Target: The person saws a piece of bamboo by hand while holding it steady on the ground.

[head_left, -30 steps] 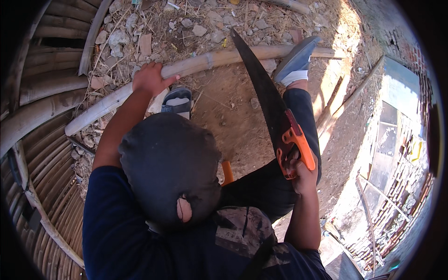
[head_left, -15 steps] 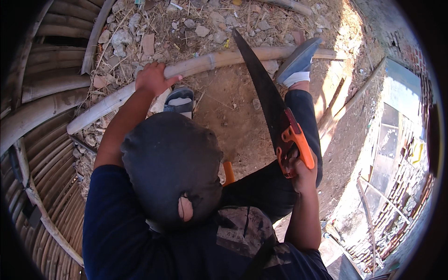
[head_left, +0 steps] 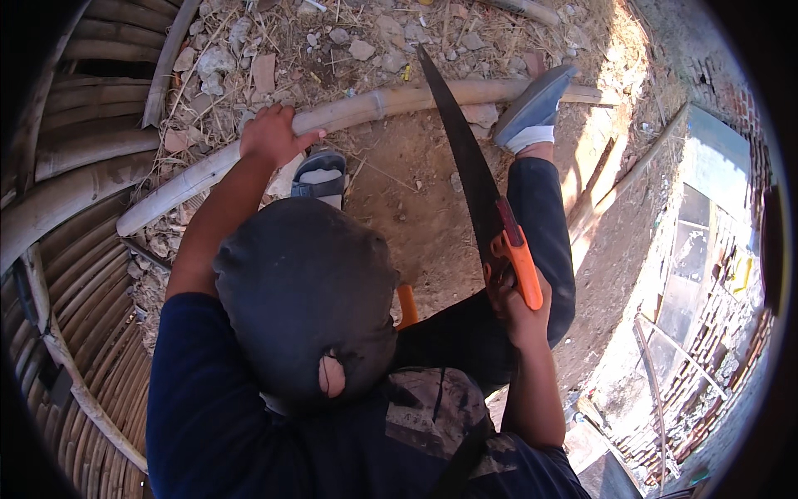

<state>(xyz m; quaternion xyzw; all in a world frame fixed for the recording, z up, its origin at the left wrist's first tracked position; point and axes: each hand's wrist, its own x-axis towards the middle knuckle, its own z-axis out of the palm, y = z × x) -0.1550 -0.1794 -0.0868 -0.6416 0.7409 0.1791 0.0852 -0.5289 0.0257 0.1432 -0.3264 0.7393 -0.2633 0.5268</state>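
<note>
A long, pale bamboo pole (head_left: 366,110) crosses in front of me from the left to the upper right, bowed slightly. My left hand (head_left: 273,137) presses on its left part, fingers over the far side and thumb along the top. My right hand (head_left: 524,312) is closed round the orange handle of a handsaw (head_left: 465,158). The saw's dark blade points up and away, crossing over the pole; whether its teeth touch the bamboo I cannot tell. My right shoe (head_left: 536,104) rests over the pole's right part, and my left shoe (head_left: 320,175) is on the near side.
Rubble and straw (head_left: 362,50) cover the ground beyond the pole. Bamboo slats (head_left: 91,333) line the left. Near my leg an orange object (head_left: 407,306) is partly hidden. At right are a brick wall (head_left: 706,416) and a leaning pole (head_left: 636,187). A dark rounded cap (head_left: 307,291) blocks the lower middle.
My right hand and the saw handle have shifted a little left, and the blade stands slightly more upright. My left hand stays on the bamboo pole.
</note>
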